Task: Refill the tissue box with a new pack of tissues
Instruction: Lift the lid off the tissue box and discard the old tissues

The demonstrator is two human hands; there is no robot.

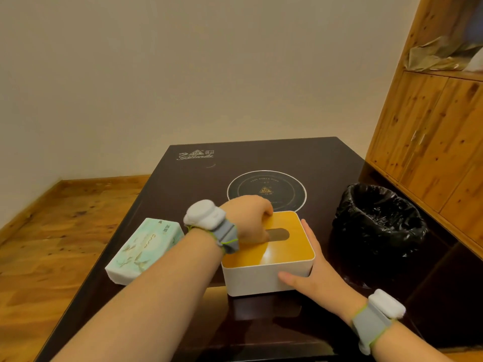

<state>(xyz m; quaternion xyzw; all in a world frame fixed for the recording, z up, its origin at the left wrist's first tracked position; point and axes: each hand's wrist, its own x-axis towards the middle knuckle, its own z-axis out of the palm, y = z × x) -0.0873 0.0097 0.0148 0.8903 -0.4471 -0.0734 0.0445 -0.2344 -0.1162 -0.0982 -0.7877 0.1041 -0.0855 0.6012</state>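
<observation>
Right grip (311, 273) braces tissue box (261, 282) flat-fingered, left grip (248, 220) clutches lid (290, 248), on dark table (261, 158).

The tissue pack (145, 250) lies close at 9 o'clock of the tissue box (266, 280). The black bin (379, 226) stands in the way at 3 o'clock. The table (198, 184) has open room at 12 and 6 o'clock.

Tissue box (261, 279) stands on table (261, 158). Left hand (251, 218) curls over its yellow lid (285, 246), apparently gripping at the slot. Right hand (313, 273), fingers (308, 231) straight, braces the right side. Tissue pack (145, 250) lies left.
</observation>
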